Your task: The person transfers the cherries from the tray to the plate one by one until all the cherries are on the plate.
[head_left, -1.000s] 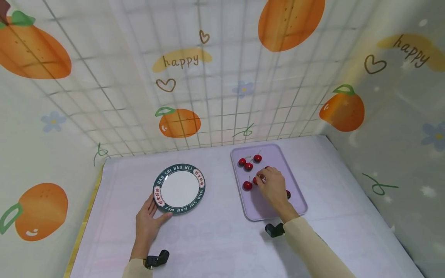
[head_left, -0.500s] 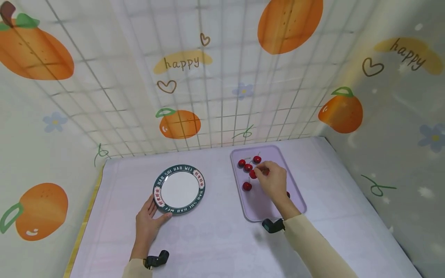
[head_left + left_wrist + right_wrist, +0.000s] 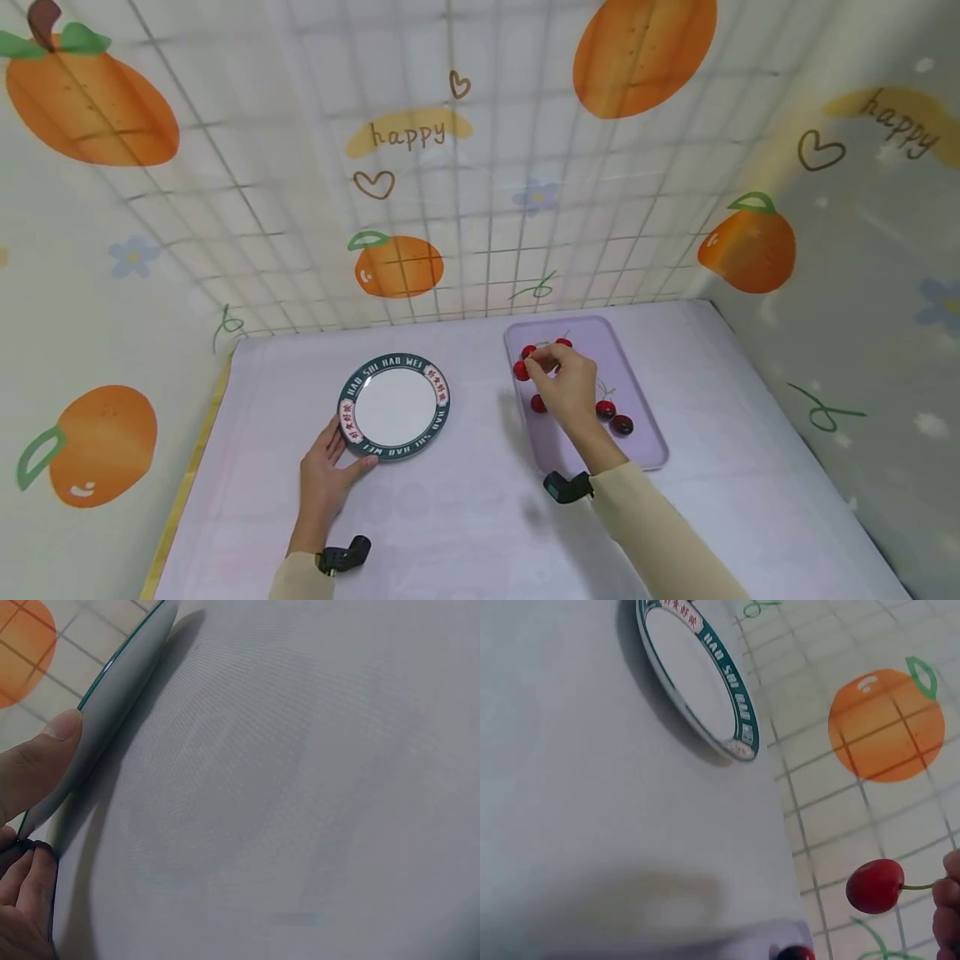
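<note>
My right hand (image 3: 567, 385) pinches a red cherry (image 3: 521, 370) by its stem, over the left edge of a lilac tray (image 3: 609, 354). In the right wrist view the held cherry (image 3: 875, 886) hangs apart from the tray, its green stem running to the fingertips (image 3: 949, 889). A round plate (image 3: 394, 407) with a dark green lettered rim stands on the table's left half. My left hand (image 3: 327, 477) holds this plate at its lower left, fingers along the left edge and thumb at the near rim. In the left wrist view the thumb (image 3: 43, 765) lies against the plate's side.
More cherries lie on the tray: one (image 3: 538, 403) near its left side, two darker ones (image 3: 622, 424) at the right, others partly behind my right hand. White cloth (image 3: 465, 500) covers the table. A printed curtain (image 3: 480, 200) with oranges rises behind.
The right hand has lifted the cherry and carried it left, from over the tray's middle to its left edge. The left hand and plate hold their place; the head view has shifted slightly.
</note>
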Available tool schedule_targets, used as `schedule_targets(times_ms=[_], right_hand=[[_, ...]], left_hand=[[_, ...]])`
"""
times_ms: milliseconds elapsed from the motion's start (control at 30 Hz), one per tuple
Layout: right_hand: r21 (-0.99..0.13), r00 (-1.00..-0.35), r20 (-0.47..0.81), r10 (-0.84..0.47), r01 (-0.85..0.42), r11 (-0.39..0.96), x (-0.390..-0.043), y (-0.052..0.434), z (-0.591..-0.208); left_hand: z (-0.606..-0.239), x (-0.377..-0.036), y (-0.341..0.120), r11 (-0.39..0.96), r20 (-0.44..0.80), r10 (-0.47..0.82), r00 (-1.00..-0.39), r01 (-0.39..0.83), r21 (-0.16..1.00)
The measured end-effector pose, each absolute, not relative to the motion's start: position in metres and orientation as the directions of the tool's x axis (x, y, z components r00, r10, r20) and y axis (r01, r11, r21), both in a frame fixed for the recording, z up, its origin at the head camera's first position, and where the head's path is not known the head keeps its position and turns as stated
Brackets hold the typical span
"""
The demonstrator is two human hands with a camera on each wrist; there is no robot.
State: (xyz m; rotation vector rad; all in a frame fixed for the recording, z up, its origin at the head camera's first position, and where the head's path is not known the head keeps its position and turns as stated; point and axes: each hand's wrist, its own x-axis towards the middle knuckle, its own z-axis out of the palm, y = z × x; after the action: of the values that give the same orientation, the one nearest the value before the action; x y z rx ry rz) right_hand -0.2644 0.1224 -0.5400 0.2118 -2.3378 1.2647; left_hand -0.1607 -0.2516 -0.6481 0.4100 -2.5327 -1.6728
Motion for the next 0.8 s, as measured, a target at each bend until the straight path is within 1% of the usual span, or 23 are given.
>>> schedule_targets(times_ms=[300, 533, 700, 800], right_hand=[[-0.783, -0.880, 0.471, 0.067, -0.381, 0.492, -0.265, 0.073, -0.539], [-0.811, -0.902, 0.431, 0.022, -0.376, 0.449, -0.266, 0.032, -0.548], [-0.833, -0.917, 0.400, -0.015, -0.370, 0.412, -0.266, 0.005, -0.554], [-0.836, -0.914, 0.405, -0.030, -0.383, 0.393, -0.266, -0.012, -0.559]], left_hand=[[-0.651, -0.164, -0.255, 0.348, -0.064, -0.275, -0.959, -0.161, 0.924], [-0.650, -0.165, -0.256, 0.320, -0.092, -0.273, -0.958, -0.181, 0.930], [-0.648, -0.165, -0.253, 0.313, -0.074, -0.279, -0.957, -0.164, 0.935], [-0.649, -0.166, -0.254, 0.320, -0.066, -0.286, -0.956, -0.161, 0.934]])
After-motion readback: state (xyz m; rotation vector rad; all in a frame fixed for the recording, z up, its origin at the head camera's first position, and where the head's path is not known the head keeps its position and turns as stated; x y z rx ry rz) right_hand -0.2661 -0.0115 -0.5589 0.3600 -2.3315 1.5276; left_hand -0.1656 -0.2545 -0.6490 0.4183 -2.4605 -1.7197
